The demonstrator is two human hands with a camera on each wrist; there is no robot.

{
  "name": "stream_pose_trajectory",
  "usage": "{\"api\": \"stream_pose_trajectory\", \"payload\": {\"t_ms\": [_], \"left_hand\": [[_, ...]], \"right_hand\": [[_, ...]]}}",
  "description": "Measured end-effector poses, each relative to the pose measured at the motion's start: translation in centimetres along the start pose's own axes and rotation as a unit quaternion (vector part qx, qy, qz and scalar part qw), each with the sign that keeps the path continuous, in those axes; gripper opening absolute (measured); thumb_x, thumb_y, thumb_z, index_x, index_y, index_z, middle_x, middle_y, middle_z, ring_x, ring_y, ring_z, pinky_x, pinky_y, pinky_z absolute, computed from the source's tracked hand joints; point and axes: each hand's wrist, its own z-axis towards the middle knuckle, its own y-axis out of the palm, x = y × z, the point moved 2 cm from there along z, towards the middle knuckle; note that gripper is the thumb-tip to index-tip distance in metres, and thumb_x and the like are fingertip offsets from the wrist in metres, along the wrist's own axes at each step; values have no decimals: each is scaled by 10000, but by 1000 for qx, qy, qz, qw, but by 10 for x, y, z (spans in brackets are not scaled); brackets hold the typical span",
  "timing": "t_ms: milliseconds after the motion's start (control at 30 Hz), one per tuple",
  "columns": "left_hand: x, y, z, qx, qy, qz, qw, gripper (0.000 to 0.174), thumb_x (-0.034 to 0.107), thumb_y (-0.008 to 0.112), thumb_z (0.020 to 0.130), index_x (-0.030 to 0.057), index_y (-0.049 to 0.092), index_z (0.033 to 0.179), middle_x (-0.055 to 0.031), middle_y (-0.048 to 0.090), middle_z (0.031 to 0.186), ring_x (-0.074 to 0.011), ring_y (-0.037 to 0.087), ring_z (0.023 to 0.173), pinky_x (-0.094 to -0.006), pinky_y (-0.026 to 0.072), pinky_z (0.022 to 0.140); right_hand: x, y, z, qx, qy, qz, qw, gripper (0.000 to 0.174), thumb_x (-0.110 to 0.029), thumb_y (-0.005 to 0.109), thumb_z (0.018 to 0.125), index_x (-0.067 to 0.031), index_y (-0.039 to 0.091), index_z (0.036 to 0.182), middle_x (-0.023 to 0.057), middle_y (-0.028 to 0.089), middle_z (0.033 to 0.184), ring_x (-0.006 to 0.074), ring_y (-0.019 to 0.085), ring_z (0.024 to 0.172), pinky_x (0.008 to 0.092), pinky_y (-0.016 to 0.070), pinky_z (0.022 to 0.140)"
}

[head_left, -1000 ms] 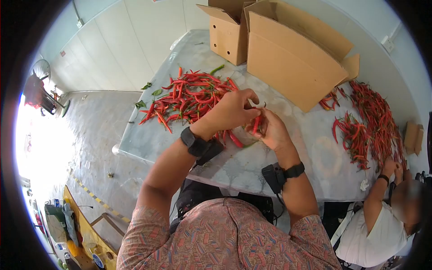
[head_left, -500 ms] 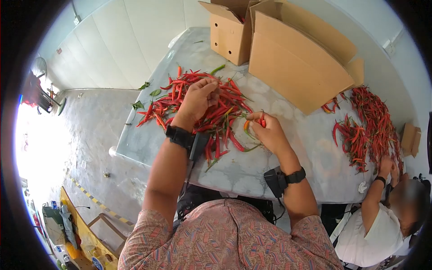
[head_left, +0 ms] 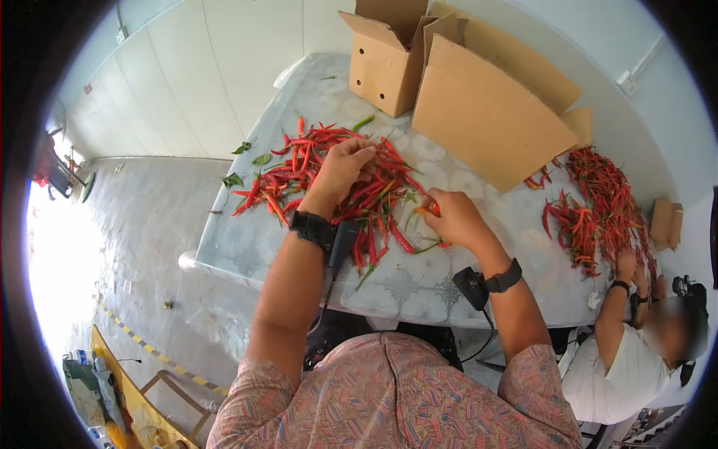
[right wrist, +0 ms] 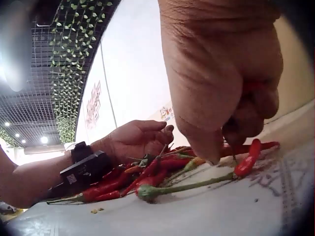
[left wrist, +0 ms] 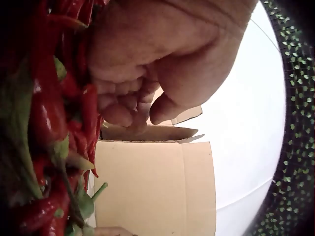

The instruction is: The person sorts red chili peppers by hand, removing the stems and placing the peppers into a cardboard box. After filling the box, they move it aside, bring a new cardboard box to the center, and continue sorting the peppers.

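- Your left hand (head_left: 345,170) is over the pile (head_left: 299,161) of red peppers; its fingers bend in with the thumb close by; you can't tell from these views whether it pinches anything small.
- Your right hand (head_left: 458,219) is just right of the pile, low over the table (head_left: 508,251); its fingers curl round a red pepper (right wrist: 253,87), mostly hidden in the grasp.
- Under your right hand in its wrist view, a bent pepper (right wrist: 248,158) with a long green stem lies close to the fingertips; whether they touch it, you can't tell.
- The pile lies on the table in front of you, loose and tangled, stems pointing many ways; a green pepper (head_left: 364,123) is at its far edge; leaves (head_left: 261,159) lie at its left.
- Beyond the pile stand two open cartons; the small carton (head_left: 380,63) is on the left, the large carton (head_left: 486,112) beside it on the right.
- Over to your right is a long heap (head_left: 609,194) of red peppers; a smaller heap (head_left: 580,228) lies against its near-left side; another person (head_left: 613,374) in a white top has both hands at the long heap's near end.
- Each of your wrists wears a black strap with a device.
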Motion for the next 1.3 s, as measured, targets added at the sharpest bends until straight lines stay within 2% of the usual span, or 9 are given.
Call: {"api": "stream_pose_trajectory", "payload": {"t_ms": [167, 267, 333, 667, 967, 1033, 1067, 1133, 1300], "left_hand": [[2, 1, -2, 11, 9, 11, 1000, 124, 158, 554, 852, 39, 567, 886, -13, 579, 744, -97, 535, 623, -225, 434, 558], [0, -1, -1, 11, 10, -8, 1000, 123, 160, 557, 851, 42, 567, 883, -13, 578, 743, -95, 529, 615, -222, 430, 553], [4, -1, -3, 14, 14, 5, 1000, 123, 161, 558, 850, 43, 567, 882, -14, 579, 742, -94, 526, 613, -221, 429, 552], [4, -1, -3, 17, -2, 26, 1000, 132, 173, 550, 857, 44, 577, 852, -21, 587, 744, -100, 541, 620, -222, 436, 555], [7, 4, -7, 10, -1, 37, 999, 147, 173, 550, 855, 30, 578, 867, -28, 595, 753, -108, 550, 633, -236, 447, 579], [8, 4, -7, 11, -1, 44, 999, 148, 173, 549, 855, 29, 578, 871, -28, 594, 755, -108, 549, 637, -236, 448, 583], [7, 4, -7, 12, 1, 51, 999, 149, 172, 548, 854, 28, 578, 874, -28, 593, 757, -108, 549, 641, -236, 449, 587], [4, 2, -5, 3, 1, 48, 999, 153, 174, 548, 853, 26, 579, 881, -28, 591, 760, -107, 548, 644, -236, 449, 587], [3, 1, -4, -3, -4, 40, 999, 164, 179, 547, 852, 23, 578, 892, -26, 588, 767, -105, 545, 647, -235, 449, 587]], "right_hand": [[-18, -9, 22, 17, 57, 127, 990, 165, -147, 649, 741, -26, 602, 845, 121, 618, 689, 226, 600, 624, 328, 456, 598], [-30, 11, 39, 31, -40, 118, 992, 186, -151, 645, 733, -36, 605, 874, 131, 631, 742, 265, 617, 690, 359, 469, 625], [-42, 17, 44, 28, -98, -33, 994, 209, -157, 639, 716, -58, 613, 898, 148, 635, 793, 313, 613, 756, 398, 477, 657], [-42, 7, 22, -46, -66, -102, 992, 236, -161, 618, 704, -81, 611, 927, 172, 623, 789, 339, 600, 757, 429, 472, 668], [7, 6, -1, 60, 21, 99, 993, 205, -166, 597, 745, -7, 569, 872, 135, 578, 636, 241, 557, 554, 355, 433, 538], [19, 6, -5, 40, 144, 364, 919, 168, -164, 553, 770, 0, 560, 810, 71, 564, 632, 191, 536, 525, 293, 435, 499], [25, 5, -8, 40, 146, 364, 919, 168, -164, 553, 770, 0, 560, 810, 71, 564, 632, 191, 536, 525, 293, 435, 499], [34, 10, -12, -12, 153, 623, 767, 172, -178, 528, 806, -10, 559, 825, 17, 531, 639, 115, 484, 507, 242, 389, 459], [18, 13, -13, -5, 101, 747, 658, 184, -225, 508, 835, -52, 538, 890, 14, 499, 659, 99, 443, 514, 221, 342, 430]]}}
